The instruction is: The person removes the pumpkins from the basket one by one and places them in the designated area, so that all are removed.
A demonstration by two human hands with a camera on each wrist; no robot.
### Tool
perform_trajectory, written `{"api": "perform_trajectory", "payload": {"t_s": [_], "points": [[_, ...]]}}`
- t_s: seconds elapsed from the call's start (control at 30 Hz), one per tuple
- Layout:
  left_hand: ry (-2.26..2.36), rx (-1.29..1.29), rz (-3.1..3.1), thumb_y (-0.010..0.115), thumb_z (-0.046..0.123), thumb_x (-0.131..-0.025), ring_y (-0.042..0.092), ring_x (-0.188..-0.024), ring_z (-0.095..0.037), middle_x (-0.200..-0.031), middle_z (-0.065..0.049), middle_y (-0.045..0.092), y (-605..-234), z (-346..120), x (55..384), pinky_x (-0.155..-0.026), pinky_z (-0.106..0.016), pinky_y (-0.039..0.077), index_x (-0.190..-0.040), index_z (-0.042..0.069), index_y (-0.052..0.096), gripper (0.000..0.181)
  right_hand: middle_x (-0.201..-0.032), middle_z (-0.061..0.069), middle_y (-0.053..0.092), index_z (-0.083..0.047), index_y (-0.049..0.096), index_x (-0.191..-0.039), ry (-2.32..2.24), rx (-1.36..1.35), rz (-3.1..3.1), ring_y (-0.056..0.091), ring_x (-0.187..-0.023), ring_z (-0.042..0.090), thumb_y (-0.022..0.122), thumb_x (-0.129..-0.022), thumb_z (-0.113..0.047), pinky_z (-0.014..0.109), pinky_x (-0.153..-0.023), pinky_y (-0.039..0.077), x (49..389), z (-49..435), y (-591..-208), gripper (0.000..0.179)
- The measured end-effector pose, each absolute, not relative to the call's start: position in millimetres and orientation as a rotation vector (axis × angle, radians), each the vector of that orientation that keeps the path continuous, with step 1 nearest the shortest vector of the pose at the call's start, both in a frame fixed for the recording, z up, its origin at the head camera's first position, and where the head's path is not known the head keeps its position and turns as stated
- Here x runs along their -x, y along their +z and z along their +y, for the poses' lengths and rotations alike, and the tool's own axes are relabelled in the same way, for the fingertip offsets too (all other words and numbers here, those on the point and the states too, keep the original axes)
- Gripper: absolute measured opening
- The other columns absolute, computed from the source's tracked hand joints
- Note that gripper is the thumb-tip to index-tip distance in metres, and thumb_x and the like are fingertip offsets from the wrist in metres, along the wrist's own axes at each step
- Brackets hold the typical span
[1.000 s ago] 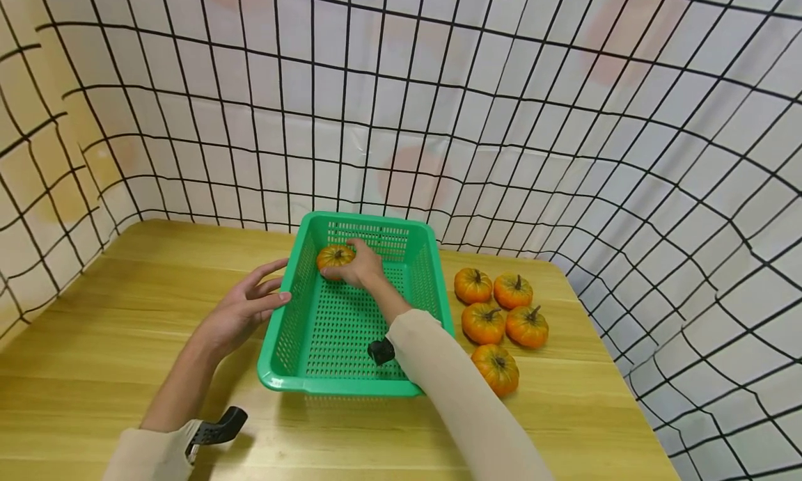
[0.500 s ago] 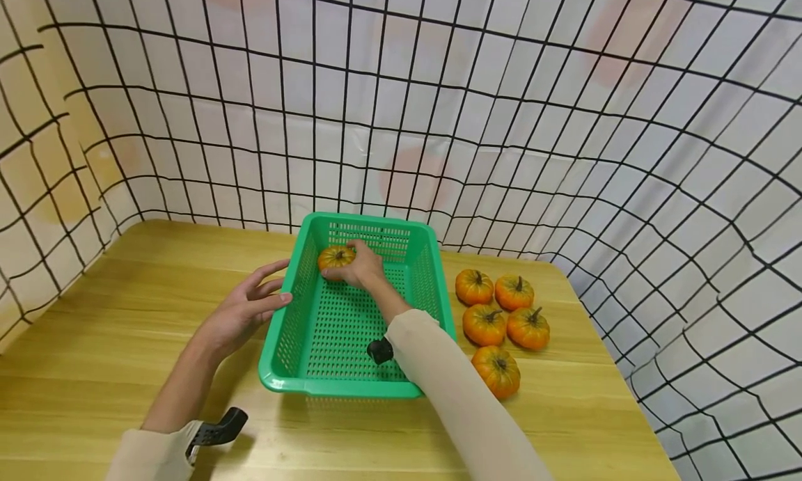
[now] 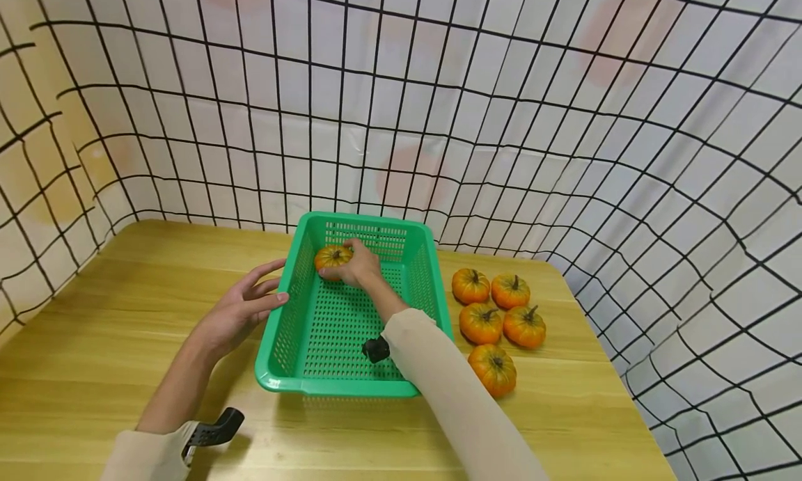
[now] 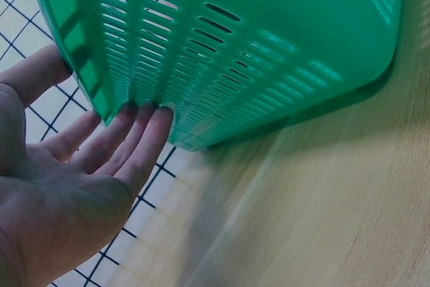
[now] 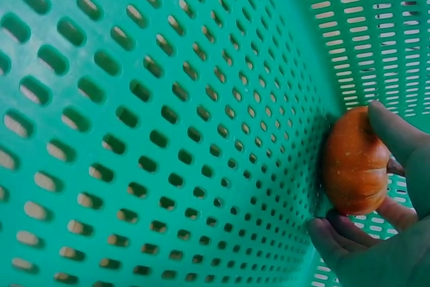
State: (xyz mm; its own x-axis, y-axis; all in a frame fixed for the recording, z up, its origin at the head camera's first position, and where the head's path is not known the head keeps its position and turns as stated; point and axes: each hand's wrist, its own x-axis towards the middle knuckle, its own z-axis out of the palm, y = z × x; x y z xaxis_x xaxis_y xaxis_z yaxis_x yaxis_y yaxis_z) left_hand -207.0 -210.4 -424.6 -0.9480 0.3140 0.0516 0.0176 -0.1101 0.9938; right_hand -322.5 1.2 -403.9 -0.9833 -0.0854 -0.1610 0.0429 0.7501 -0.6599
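A green perforated plastic basket stands on the wooden table. In its far left corner lies a small orange pumpkin, and my right hand holds it from the right. The right wrist view shows thumb and fingers around the pumpkin, which sits against the basket floor with its stem towards the palm. Along the basket's left side, my left hand has its fingers extended. In the left wrist view the fingertips touch the outer wall, and the thumb is at the rim.
Several more small pumpkins sit close together on the table, right of the basket. A black wire grid with pale fabric behind it borders the back and sides. Wooden tabletop extends to the left.
The view shifts very slightly. Both hands, the basket and the pumpkins keep their places.
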Motion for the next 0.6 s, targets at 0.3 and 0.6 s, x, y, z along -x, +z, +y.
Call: {"api": "perform_trajectory", "payload": {"t_s": [0.3, 0.6], "points": [[2.174, -0.373, 1.944, 0.060, 0.010, -0.101, 0.064, -0.121, -0.021, -0.149, -0.016, 0.048, -425.5, -212.1, 207.4, -0.097, -0.032, 0.055, -0.160, 0.014, 0.024, 0.069, -0.142, 0.013, 0.054, -0.023, 0.048, -0.148, -1.059, 0.052, 2.759, 0.049, -0.132, 0.034, 0.083, -0.083, -0.043, 0.049, -0.103, 0.050, 323.4, 1.7, -404.4, 0.076], [2.180, -0.362, 1.934, 0.061, 0.011, -0.101, 0.064, -0.121, -0.022, -0.150, -0.018, 0.046, -425.1, -211.5, 207.2, -0.097, -0.032, 0.055, -0.160, 0.015, 0.024, 0.069, -0.142, 0.014, 0.054, -0.021, 0.048, -0.149, -1.060, 0.090, 2.742, 0.048, -0.131, 0.035, 0.083, -0.083, -0.042, 0.049, -0.103, 0.050, 325.1, 6.9, -404.9, 0.077]]}}
